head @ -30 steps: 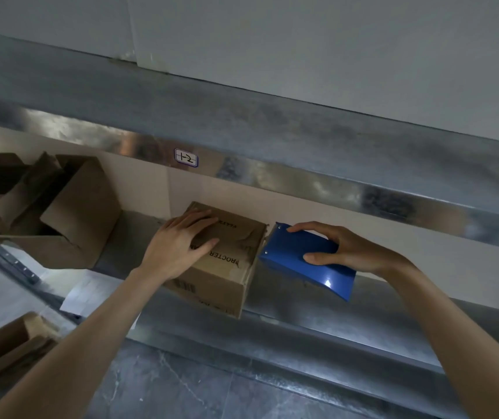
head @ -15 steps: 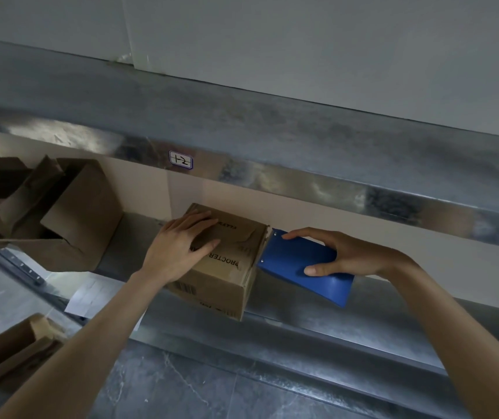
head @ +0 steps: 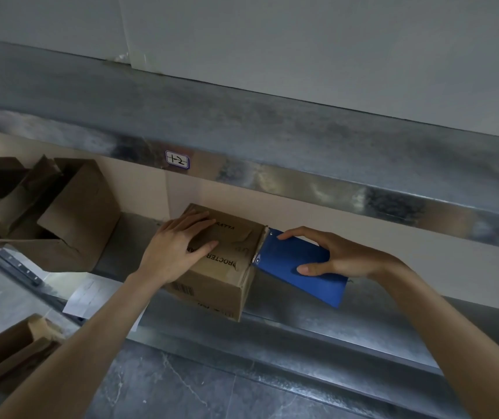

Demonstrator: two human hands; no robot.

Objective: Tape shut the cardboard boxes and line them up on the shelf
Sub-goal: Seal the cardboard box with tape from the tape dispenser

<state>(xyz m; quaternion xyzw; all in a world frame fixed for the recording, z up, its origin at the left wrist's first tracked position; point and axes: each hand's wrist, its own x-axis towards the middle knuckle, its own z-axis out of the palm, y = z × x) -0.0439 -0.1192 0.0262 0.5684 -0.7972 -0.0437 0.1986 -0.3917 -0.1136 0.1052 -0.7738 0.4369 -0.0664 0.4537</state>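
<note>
Left hand [head: 178, 249] lies flat, fingers straight, on the creased top of the small cardboard box [head: 227, 276], which sits at the front edge of the dull galvanised shelf [head: 317, 325]. Right hand [head: 345, 257] grips a smooth blue tape dispenser [head: 296, 264], its nose touching the box's right top edge. An open, crumpled carton [head: 72, 225] stands further left

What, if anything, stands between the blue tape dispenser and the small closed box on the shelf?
Nothing visible does. The blue tape dispenser, held by the right hand, meets the right top edge of the small box. The left hand rests flat on the left of its top, possibly in the tape's path.
</note>
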